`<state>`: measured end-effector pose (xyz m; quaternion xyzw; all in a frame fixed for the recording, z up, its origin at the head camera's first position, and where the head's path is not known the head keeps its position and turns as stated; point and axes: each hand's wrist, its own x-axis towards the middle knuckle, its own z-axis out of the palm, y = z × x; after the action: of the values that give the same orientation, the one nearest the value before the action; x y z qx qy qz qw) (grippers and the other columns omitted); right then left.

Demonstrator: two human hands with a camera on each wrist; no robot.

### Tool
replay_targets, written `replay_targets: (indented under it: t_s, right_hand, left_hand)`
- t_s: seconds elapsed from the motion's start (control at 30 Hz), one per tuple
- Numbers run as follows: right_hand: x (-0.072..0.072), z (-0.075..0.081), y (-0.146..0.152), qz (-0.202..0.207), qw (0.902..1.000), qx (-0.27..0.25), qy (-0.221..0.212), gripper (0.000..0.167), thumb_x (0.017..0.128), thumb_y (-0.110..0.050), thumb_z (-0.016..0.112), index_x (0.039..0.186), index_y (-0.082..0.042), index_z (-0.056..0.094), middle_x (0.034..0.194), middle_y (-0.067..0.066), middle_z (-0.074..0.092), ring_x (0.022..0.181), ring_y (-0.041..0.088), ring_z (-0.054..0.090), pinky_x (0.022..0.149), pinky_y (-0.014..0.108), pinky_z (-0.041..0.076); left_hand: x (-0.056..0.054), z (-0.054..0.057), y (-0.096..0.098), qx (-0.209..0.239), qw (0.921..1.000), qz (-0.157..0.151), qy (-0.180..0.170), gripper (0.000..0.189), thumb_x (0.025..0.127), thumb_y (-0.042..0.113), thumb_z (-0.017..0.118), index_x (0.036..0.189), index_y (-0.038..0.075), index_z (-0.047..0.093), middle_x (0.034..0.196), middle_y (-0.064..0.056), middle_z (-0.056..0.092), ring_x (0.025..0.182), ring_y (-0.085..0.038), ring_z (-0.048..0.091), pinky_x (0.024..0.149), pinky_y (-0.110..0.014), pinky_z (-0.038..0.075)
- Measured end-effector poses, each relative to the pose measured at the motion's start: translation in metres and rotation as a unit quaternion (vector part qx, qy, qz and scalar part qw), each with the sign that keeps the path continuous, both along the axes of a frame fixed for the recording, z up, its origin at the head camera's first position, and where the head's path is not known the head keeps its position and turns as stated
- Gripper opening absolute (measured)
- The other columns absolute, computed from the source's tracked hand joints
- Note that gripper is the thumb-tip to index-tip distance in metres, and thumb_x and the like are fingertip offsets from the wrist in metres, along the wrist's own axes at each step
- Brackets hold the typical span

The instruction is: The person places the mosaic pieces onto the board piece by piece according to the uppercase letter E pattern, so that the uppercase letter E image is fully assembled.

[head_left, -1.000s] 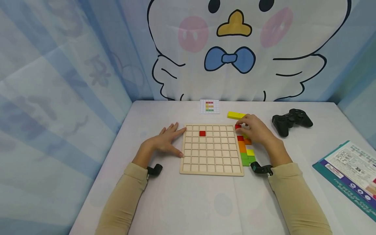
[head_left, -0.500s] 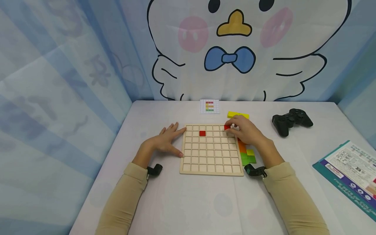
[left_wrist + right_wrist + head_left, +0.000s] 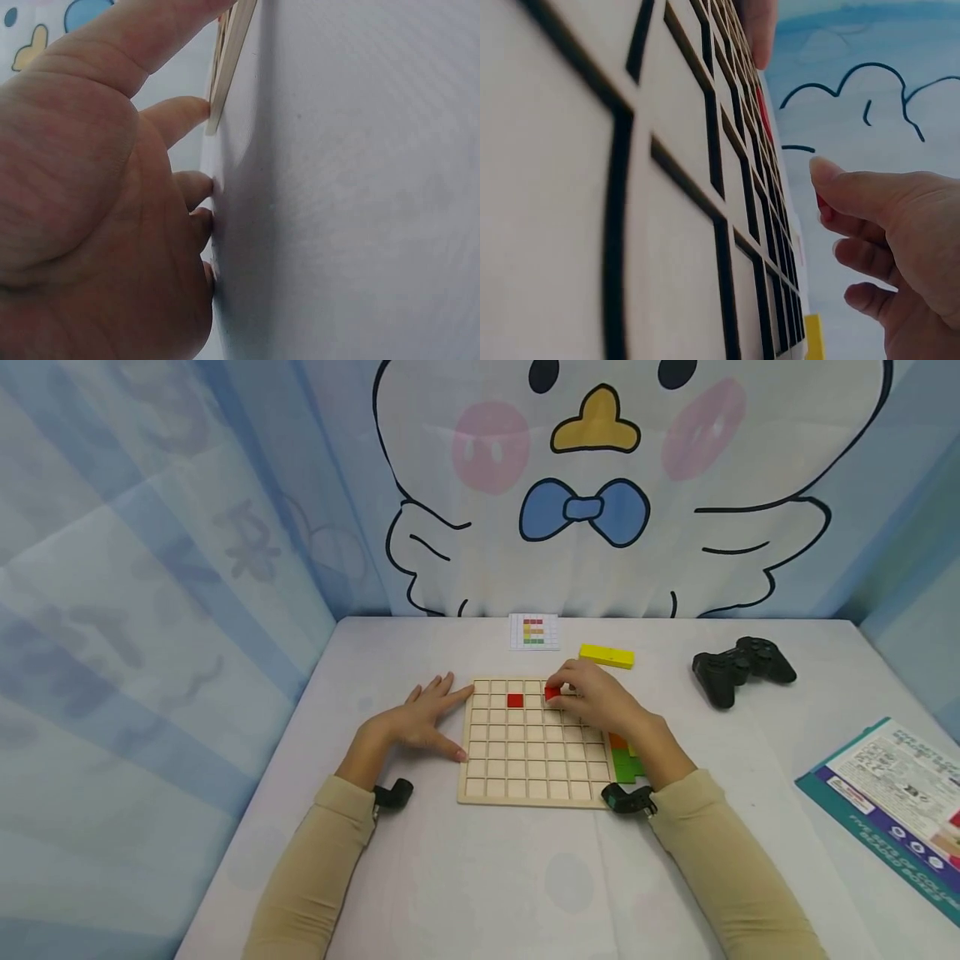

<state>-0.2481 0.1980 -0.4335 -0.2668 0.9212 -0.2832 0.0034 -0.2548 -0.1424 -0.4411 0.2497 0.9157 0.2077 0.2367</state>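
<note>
The right hand (image 3: 600,697) pinches a red tile (image 3: 552,692) over the gridded board (image 3: 517,768), mid-frame in the head view; the left hand (image 3: 416,718), fingers spread, touches the board's left edge. A second red tile (image 3: 515,701) sits in an upper cell. Above right, a yellow bar (image 3: 606,656) lies on the bench (image 3: 510,877).

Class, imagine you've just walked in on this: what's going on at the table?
A person's right hand pinches a red tile, raised above a wooden grid board, while the left hand touches the board's left edge. Another red tile sits in one of its squares. Behind the board lies a small card with a coloured pattern; green tiles lie by the board's right side.
</note>
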Motion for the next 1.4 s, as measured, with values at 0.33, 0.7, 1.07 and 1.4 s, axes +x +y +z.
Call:
replay_targets:
  t_s: [0.33, 0.7, 1.07, 1.4]
  right_hand:
    - [-0.003, 0.000, -0.015, 0.025, 0.9992, 0.030, 0.002, 0.019, 0.097, -0.017, 0.075, 0.114, -0.008, 0.075, 0.111, 0.006, 0.068, 0.104, 0.025, 0.057, 0.092, 0.042, 0.051]
    - [-0.005, 0.004, -0.031, 0.016, 0.9968, 0.076, 0.020, 0.020, 0.096, -0.020, 0.077, 0.113, -0.010, 0.077, 0.110, 0.004, 0.069, 0.107, 0.025, 0.057, 0.091, 0.042, 0.052]
    - [-0.006, 0.001, -0.037, 0.010, 0.9947, 0.101, 0.017, 0.023, 0.096, -0.022, 0.077, 0.115, -0.009, 0.077, 0.113, 0.007, 0.070, 0.105, 0.025, 0.059, 0.089, 0.041, 0.053]
    - [-0.006, 0.001, -0.036, 0.013, 0.9954, 0.094, 0.006, 0.034, 0.094, -0.026, 0.080, 0.121, -0.007, 0.077, 0.119, 0.008, 0.071, 0.110, 0.026, 0.060, 0.092, 0.042, 0.054]
  left_hand:
    - [-0.002, -0.002, -0.002, 0.001, 1.0000, -0.005, 0.004, 0.121, 0.076, 0.062, 0.086, 0.169, 0.032, 0.014, 0.175, -0.013, -0.012, 0.162, -0.030, -0.016, 0.130, -0.055, -0.011]
    - [-0.001, -0.001, -0.002, -0.001, 1.0000, -0.002, 0.002, 0.121, 0.075, 0.062, 0.086, 0.169, 0.032, 0.014, 0.175, -0.013, -0.011, 0.162, -0.030, -0.016, 0.130, -0.054, -0.011]
    - [0.001, 0.002, -0.002, 0.000, 1.0000, -0.005, -0.004, 0.121, 0.077, 0.061, 0.085, 0.169, 0.032, 0.013, 0.175, -0.012, -0.012, 0.162, -0.031, -0.016, 0.130, -0.054, -0.012]
    - [0.001, 0.003, -0.001, 0.002, 1.0000, -0.005, 0.000, 0.120, 0.077, 0.061, 0.086, 0.169, 0.031, 0.014, 0.175, -0.013, -0.012, 0.162, -0.031, -0.016, 0.130, -0.055, -0.011]
